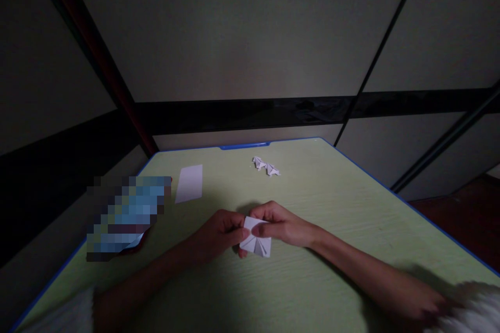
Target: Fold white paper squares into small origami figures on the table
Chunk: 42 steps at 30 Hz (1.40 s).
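Note:
A small square of folded white paper (258, 245) is between my two hands, low over the middle of the table. Several creases fan out from its centre towards the near edge. My left hand (223, 232) pinches its left side, thumb on top and fingers underneath. From the right, my right hand (282, 226) grips the upper right part, its thumb pressed flat near the centre. Both thumb tips almost meet on the paper. The fingers beneath it are mostly hidden.
Two small folded paper figures (266, 166) sit towards the far edge of the pale green table (332, 192). Left of them lies a flat white sheet (189, 183). A blurred-out device with a screen (130, 218) rests at the left edge. Cabinet panels (242, 36) stand behind the table.

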Motion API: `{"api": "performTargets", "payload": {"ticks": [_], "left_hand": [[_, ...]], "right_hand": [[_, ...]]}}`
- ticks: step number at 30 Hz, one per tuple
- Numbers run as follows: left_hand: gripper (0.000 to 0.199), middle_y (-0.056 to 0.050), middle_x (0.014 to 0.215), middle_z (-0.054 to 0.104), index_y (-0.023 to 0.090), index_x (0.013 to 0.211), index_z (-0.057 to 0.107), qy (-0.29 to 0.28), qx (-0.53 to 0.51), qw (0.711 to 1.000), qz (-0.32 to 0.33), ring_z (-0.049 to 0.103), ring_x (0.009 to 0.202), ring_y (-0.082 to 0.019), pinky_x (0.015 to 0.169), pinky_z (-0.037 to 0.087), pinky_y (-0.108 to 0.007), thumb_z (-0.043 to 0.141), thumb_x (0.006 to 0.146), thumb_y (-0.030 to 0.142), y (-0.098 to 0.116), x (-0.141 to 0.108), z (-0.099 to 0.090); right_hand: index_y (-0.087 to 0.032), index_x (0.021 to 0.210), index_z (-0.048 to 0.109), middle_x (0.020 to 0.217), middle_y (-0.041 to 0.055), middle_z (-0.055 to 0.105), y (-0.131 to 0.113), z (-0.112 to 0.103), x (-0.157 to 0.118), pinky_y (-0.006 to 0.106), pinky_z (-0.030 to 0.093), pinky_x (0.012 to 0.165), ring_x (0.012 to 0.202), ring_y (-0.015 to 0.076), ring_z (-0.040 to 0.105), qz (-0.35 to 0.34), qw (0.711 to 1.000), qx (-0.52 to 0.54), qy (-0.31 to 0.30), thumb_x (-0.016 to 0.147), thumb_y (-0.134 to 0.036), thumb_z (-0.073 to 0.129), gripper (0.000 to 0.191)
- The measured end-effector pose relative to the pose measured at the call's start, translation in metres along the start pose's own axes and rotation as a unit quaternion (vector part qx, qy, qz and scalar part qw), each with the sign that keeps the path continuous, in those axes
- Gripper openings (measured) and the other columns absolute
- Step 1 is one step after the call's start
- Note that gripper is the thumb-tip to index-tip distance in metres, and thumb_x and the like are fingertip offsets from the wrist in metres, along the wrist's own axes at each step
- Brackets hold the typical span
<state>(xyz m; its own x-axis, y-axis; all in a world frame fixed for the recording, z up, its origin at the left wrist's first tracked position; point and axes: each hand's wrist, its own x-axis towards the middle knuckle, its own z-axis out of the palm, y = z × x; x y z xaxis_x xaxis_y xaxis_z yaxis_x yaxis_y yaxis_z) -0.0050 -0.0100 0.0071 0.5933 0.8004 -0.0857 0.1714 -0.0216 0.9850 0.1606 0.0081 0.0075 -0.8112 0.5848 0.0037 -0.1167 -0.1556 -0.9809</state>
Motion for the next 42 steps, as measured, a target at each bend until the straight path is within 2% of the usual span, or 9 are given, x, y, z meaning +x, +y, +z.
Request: {"api": "performTargets", "payload": {"ticks": [14,27,34,39,42], "left_hand": [[0.027,-0.001,0.054,0.059,0.013,0.06,0.057,-0.052,0.033,0.998,0.034,0.05,0.053,-0.011,0.058,0.037,-0.022,0.043,0.074,0.032,0.001,-0.001,-0.006],[0.028,-0.002,0.052,0.059,0.013,0.058,0.056,0.023,0.008,0.997,0.069,0.048,0.052,-0.011,0.055,0.036,-0.021,0.043,0.074,0.032,-0.003,0.003,-0.006],[0.031,-0.002,0.052,0.057,0.014,0.057,0.056,0.021,-0.042,0.997,0.068,0.049,0.051,-0.011,0.054,0.037,-0.022,0.043,0.074,0.037,-0.008,0.004,-0.006],[0.035,0.002,0.043,0.05,0.014,0.051,0.049,0.048,0.006,0.998,0.049,0.037,0.037,-0.006,0.04,0.027,-0.019,0.045,0.072,0.041,-0.006,0.004,-0.003],[0.032,0.003,0.044,0.047,0.013,0.054,0.05,0.071,0.024,0.996,0.054,0.034,0.038,-0.006,0.04,0.025,-0.019,0.044,0.073,0.04,-0.004,0.001,-0.002]], "right_hand": [[-0.008,0.063,0.053,0.051,0.0004,0.058,-0.002,-0.003,0.0,0.017,0.035,0.042,0.042,0.0053,0.047,0.006,1.0,0.001,0.012,0.062,-0.016,0.052,0.008],[-0.008,0.066,0.053,0.058,0.0047,0.062,-0.003,-0.001,0.002,0.02,0.038,0.046,0.046,0.0079,0.052,-0.023,0.999,0.001,0.04,0.065,-0.022,0.054,0.014],[-0.009,0.065,0.052,0.055,0.0041,0.062,0.001,0.0,0.004,0.021,0.04,0.051,0.053,0.0108,0.057,-0.04,0.998,0.003,0.047,0.068,-0.026,0.056,0.018],[-0.011,0.066,0.049,0.055,0.0025,0.059,0.001,0.003,0.005,0.021,0.038,0.051,0.051,0.0092,0.053,-0.032,0.998,-0.008,0.056,0.069,-0.033,0.058,0.024],[-0.011,0.065,0.049,0.055,0.0013,0.058,0.0,0.005,0.004,0.02,0.036,0.049,0.051,0.0081,0.051,-0.035,0.997,-0.013,0.067,0.067,-0.033,0.06,0.025]]}}
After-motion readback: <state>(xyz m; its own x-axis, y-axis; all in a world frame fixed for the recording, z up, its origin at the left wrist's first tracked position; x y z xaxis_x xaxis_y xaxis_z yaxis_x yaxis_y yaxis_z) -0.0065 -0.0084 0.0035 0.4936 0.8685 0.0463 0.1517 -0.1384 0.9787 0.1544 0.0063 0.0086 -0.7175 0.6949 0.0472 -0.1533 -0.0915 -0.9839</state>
